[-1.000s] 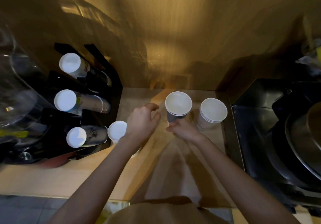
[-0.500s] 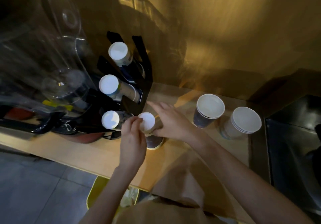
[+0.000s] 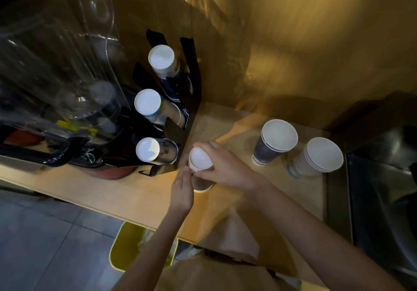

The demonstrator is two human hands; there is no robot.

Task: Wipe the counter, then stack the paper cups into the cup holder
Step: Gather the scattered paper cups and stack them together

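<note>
Inverted paper cup stack (image 3: 199,166) (white base up), right hand (image 3: 222,166) gripping it, left hand (image 3: 181,188) flat against it

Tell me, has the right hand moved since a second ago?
Yes. The right hand left the dark upright cup stack and went left to the inverted cup beside the black cup holder.

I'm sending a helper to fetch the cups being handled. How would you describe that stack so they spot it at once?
Find the black cup holder at the counter's left. Right beside its front corner stands an upside-down stack, white bottom up, with both hands on it. The other two loose stacks stand open-side up, further right.
</note>
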